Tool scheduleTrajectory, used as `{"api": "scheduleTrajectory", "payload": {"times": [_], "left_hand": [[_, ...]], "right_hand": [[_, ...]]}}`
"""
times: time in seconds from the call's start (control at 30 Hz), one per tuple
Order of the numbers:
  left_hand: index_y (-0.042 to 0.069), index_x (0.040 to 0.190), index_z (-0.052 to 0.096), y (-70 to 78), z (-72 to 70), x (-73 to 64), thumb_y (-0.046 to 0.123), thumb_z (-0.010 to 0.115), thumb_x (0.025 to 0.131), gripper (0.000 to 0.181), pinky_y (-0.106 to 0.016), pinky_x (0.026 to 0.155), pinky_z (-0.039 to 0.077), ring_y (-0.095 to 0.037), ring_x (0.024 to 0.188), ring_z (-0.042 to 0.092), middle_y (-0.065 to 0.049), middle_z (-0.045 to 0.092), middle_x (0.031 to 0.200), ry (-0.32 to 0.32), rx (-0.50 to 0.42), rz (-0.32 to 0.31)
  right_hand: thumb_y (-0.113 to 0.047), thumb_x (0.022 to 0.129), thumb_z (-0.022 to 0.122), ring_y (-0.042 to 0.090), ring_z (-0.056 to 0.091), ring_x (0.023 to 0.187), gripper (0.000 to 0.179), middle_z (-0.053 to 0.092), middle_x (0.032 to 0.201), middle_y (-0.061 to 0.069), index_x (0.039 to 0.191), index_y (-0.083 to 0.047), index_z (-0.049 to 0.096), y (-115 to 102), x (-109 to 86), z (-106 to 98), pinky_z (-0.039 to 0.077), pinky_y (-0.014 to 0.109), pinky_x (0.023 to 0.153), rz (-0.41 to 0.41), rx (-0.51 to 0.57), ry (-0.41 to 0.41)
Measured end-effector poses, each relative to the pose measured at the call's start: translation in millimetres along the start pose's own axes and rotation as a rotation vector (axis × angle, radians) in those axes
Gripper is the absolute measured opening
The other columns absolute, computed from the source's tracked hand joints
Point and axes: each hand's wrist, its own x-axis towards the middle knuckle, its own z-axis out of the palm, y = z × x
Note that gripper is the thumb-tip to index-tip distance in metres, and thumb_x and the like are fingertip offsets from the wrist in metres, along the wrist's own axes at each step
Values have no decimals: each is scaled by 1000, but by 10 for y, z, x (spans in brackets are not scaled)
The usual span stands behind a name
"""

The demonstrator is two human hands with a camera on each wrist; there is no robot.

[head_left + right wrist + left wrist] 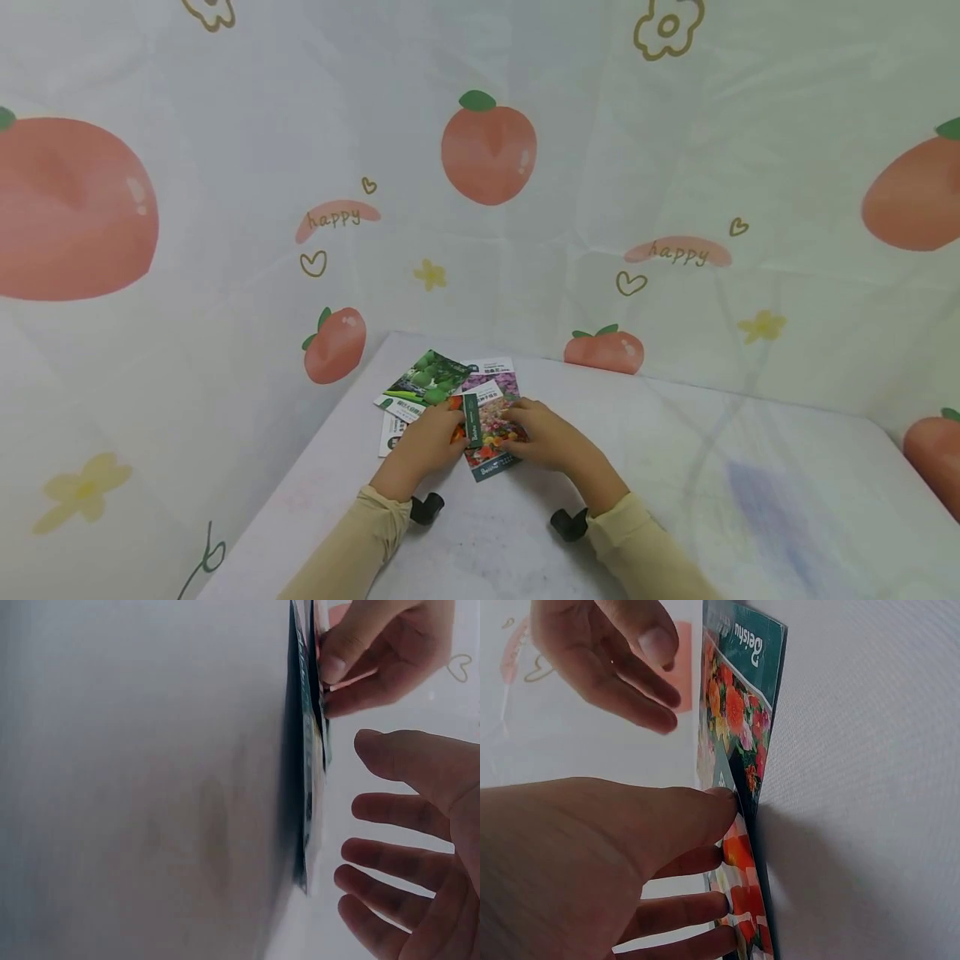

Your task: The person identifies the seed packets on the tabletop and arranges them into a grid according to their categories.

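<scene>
My left hand [422, 443] pinches a seed packet with red-orange flowers and a dark green band [472, 421]. That packet [744, 889] overlaps a mixed-flower seed packet [491, 460] with a dark green "Beishu" end lying on the table. To the right, my right hand [557, 440] is beside the mixed-flower packet; in the right wrist view its fingers [394, 855] are spread apart and hold nothing. Behind the hands lie a packet with green fruit [429, 379] and one with purple flowers [492, 367]. Another whitish packet [391, 435] is partly hidden under the left side.
A white table [645, 483] carries the packets near its far left corner. Behind it and at the left hangs a pale cloth [525, 275] printed with peaches. A dark camera is strapped at each wrist.
</scene>
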Motion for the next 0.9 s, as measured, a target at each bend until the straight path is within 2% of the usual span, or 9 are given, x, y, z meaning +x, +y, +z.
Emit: {"api": "scheduleTrajectory", "payload": {"times": [0.23,0.43,0.8,0.9], "left_hand": [[1,115,75,-16,19,13,18,79,96,26,-49,87,56,-27,99,64,-12,70,108,-2,12,-5],[2,113,75,-20,23,17,18,80,95,25,-50,88,57,-27,100,65,-12,71,108,-4,-2,-11],[1,114,75,-17,25,16,17,80,94,25,-51,88,58,-29,102,67,-13,71,109,7,-9,3],[2,112,75,-20,30,10,16,81,94,23,-49,84,57,-27,98,66,-12,71,105,11,-9,10]], "right_hand": [[-29,99,77,37,59,135,45,62,144,17,136,-5,69,-48,65,71,50,54,112,-43,0,-15],[-19,98,76,35,60,130,40,63,142,16,135,-5,69,-90,109,75,53,53,108,-83,-3,1],[-19,97,78,25,62,121,38,65,132,10,131,-5,71,-79,184,156,56,47,103,-93,-47,-16],[-19,96,78,24,62,120,39,65,132,10,132,-5,71,-75,195,175,56,45,101,-98,-59,-20]]}}
